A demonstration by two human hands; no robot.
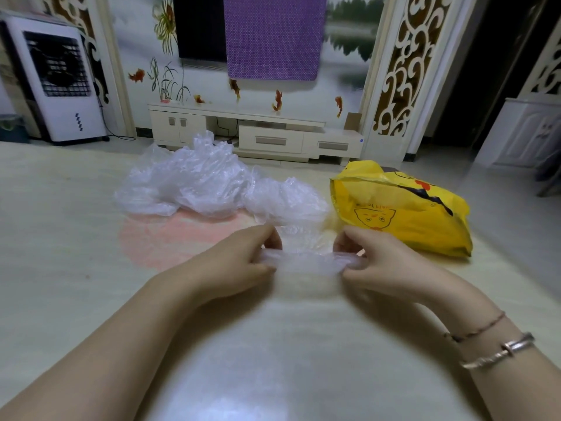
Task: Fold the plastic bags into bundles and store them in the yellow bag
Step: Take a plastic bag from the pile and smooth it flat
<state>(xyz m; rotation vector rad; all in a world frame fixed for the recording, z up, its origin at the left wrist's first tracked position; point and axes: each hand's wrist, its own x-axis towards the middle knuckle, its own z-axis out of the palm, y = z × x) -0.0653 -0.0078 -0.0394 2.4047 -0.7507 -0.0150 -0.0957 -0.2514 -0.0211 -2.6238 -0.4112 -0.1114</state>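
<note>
On the pale glossy table (76, 238), over to the right, one yellow bag (403, 208) lies on its side, printed with a cat face and red-and-black markings; its mouth is turned so that I cannot tell what, if anything, is inside it. Just left of it, nearly touching, sits a heap of crumpled clear plastic bags (206, 180), too tangled to count, resting partly over a pink round patch on the tabletop. Nearer the person, a single clear plastic bag (306, 261) is stretched into a flattened strip between two bare hands. The left hand (239, 262) pinches its left end, thumb below and fingers curled over the top; the right hand (376, 262) pinches the right end the same way, so both are closed on the strip, which spans the gap between them just above the table. The right forearm wears two bands: a thin red string bracelet (482, 328) and a silver bangle (504, 350). Beyond the table stand a low white TV cabinet (273, 138) and, at far left, one white air cooler (57, 83).
</note>
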